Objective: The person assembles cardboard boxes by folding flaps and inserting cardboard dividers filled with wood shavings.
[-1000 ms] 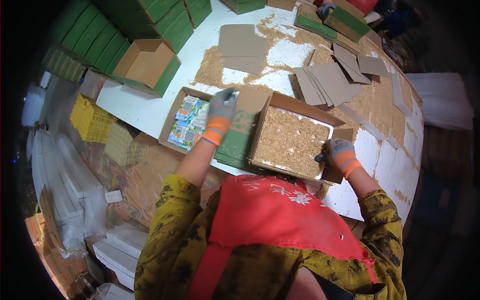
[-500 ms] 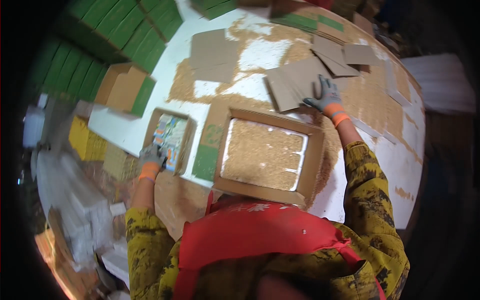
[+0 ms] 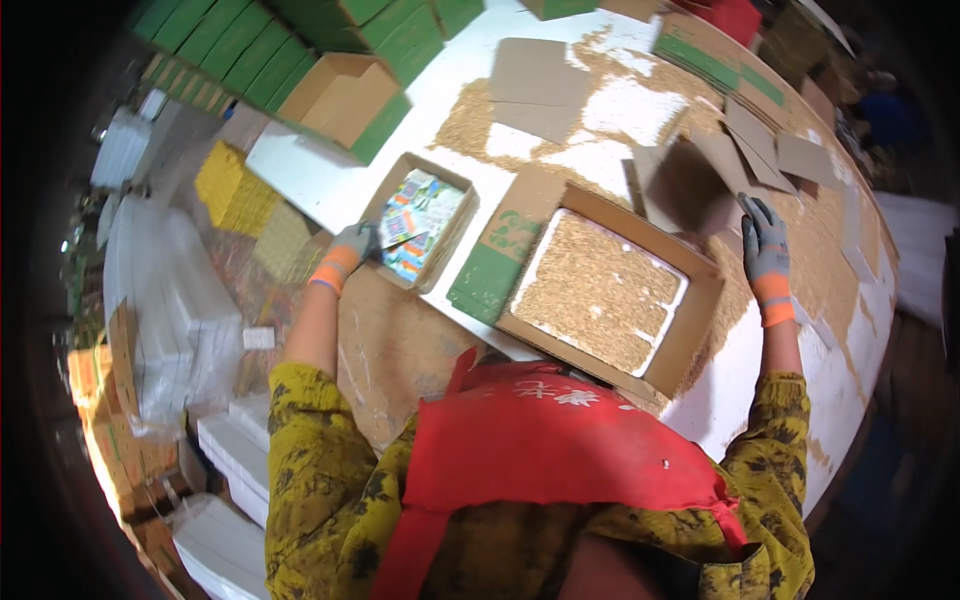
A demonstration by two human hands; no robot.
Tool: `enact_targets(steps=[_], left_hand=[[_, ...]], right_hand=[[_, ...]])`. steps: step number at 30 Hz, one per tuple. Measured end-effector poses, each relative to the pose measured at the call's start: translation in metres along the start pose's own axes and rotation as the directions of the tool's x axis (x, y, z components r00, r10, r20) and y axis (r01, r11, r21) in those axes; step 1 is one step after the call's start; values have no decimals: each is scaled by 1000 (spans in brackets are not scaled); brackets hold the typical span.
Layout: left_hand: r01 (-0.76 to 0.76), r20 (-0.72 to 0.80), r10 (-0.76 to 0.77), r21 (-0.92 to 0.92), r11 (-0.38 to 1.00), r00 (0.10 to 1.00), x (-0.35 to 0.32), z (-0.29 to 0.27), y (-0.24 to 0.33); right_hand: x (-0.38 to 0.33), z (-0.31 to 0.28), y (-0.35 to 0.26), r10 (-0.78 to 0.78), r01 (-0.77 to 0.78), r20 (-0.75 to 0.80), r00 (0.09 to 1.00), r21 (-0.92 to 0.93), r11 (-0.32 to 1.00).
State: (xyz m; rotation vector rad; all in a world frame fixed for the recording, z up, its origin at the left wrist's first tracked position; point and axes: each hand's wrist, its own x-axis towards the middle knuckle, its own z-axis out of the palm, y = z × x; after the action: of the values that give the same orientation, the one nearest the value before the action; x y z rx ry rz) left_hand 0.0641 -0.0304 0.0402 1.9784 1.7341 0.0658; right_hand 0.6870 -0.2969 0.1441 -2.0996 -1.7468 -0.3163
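Note:
My left hand [image 3: 350,246], in a grey glove with an orange cuff, is at the near left edge of a small cardboard box [image 3: 459,232]. Its fingers are closed on a small printed packet [image 3: 400,226], held over several similar packets in that box. My right hand [image 3: 764,240], gloved the same way, pinches the edge of a brown cardboard sheet [image 3: 718,160], which tilts up from the table. Between my hands sits a larger open carton [image 3: 697,325] with a green flap. Inside it, tan grain-like loose material [image 3: 597,287] covers a white foam tray.
Loose tan material lies scattered over the white table [image 3: 630,108]. Flat cardboard pieces [image 3: 540,85] and folded green cartons [image 3: 697,57] lie toward the back. An open green box [image 3: 340,100] stands at the left, near stacked green boxes [image 3: 235,50]. Wrapped white foam [image 3: 165,310] stands at far left.
My view has turned, so the table sits farther right. My left hand has drawn back to the small box's edge with a packet. My right hand has pulled nearer, raising a cardboard sheet.

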Motion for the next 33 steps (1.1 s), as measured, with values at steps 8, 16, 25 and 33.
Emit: enact_targets(steps=[8,16,25,33], left_hand=[[-792,-544,605,-208,574,581,-71,-4,211],[-911,56,913,115,397,405,-140,40,264],[-458,29,537,-487,744,843,-120,77,253],[127,228,548,-968,217,805,-77,94,228]], right_hand=[[-86,-106,-67,725,-291,-168,668,837,463],[-137,-96,-177,760,-401,-104,641,800,447],[-114,-47,-203,368,-299,502,783,-216,930],[-94,-34,-182,122,-386,516,848,444,808]])
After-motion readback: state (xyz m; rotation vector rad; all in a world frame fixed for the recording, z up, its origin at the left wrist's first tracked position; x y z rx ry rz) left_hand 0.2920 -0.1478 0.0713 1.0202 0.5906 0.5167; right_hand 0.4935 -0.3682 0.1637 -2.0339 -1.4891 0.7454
